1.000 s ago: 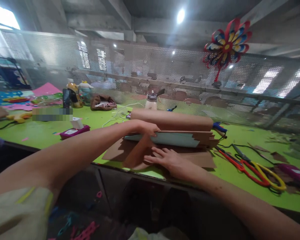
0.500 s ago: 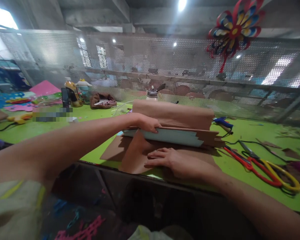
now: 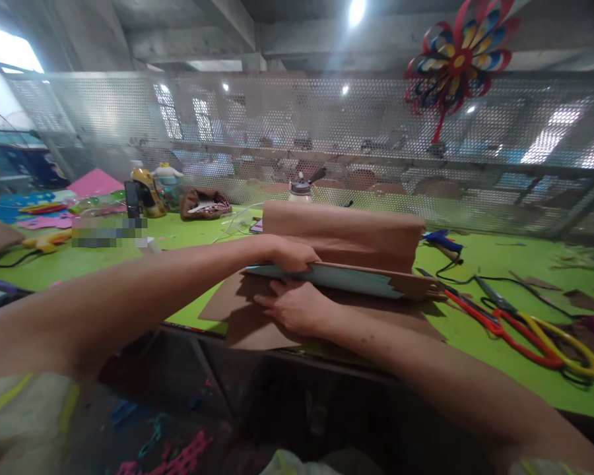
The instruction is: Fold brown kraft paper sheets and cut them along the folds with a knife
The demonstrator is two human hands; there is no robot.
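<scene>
My left hand (image 3: pixel 297 254) is closed on the upper edge of a tilted stack of brown paper sheets (image 3: pixel 410 285) with a pale blue sheet (image 3: pixel 346 281) on its near side. My right hand (image 3: pixel 299 307) lies just below it, fingers apart, on a loose flap of brown paper (image 3: pixel 250 330) at the table's front edge. Its fingertips reach close under the blue sheet. Behind the stack, a wide brown paper piece (image 3: pixel 341 227) stands up in a curve.
Right of the paper lie red-handled scissors (image 3: pixel 525 343), yellow-handled scissors (image 3: pixel 569 346) and a blue glue gun (image 3: pixel 443 243) with its cord. A lidded bottle (image 3: pixel 301 190) stands behind. Several items clutter the green table's (image 3: pixel 193 234) left. A perforated metal screen (image 3: pixel 277 125) borders the back.
My right hand has moved left and slightly up, toward my left hand. The raised brown flap between the hands now lies flatter. My left hand keeps its grip on the stack.
</scene>
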